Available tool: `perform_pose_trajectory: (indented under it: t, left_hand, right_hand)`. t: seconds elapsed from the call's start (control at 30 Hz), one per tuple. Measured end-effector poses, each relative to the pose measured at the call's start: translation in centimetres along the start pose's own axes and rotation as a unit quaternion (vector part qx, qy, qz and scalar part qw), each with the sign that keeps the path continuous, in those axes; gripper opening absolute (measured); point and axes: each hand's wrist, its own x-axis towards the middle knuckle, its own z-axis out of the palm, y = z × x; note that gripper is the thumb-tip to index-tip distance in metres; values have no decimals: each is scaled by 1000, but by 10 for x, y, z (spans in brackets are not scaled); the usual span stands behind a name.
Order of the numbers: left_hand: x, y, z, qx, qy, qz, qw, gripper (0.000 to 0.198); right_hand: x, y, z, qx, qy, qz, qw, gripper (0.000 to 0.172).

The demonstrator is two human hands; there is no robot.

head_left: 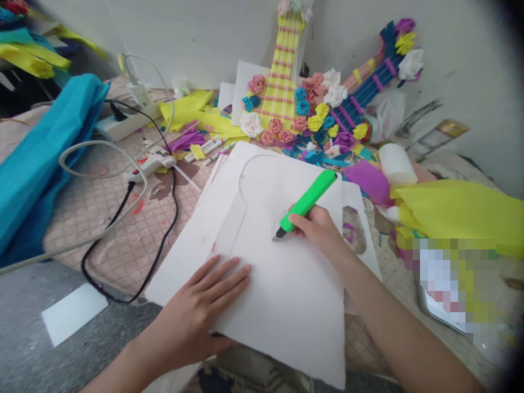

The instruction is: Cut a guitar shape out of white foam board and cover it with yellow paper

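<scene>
A green utility knife (309, 201) is held in my right hand (315, 224), its short blade pointing down and left, close over a large white board (295, 305). Whether the blade touches the surface I cannot tell. My left hand (215, 297) lies with fingers stretched on the board's lower left part, the thumb down by the near edge. A curved outline (241, 188) runs over the upper left of the board, and a small red mark (214, 247) shows just beyond my left fingertips.
Two paper-flower-covered guitar shapes, one yellow (282, 71) and one blue (360, 101), lean on the wall. At left are a glue gun (151, 165), looping cables and a blue paper roll (49, 164). Yellow paper (462, 210) and a pixelated object (450, 289) lie at right.
</scene>
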Motion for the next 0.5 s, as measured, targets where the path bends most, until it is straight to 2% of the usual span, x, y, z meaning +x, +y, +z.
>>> perform_pose_trajectory:
  t: [0.3, 0.5]
  left_hand:
    - [2, 1, -1, 8, 6, 3, 1000, 79]
    - [1, 1, 0, 11, 9, 6, 1000, 81]
  right_hand:
    - [5, 2, -4, -7, 32, 11, 999, 18]
    - [8, 2, -5, 22, 49, -13, 998, 15]
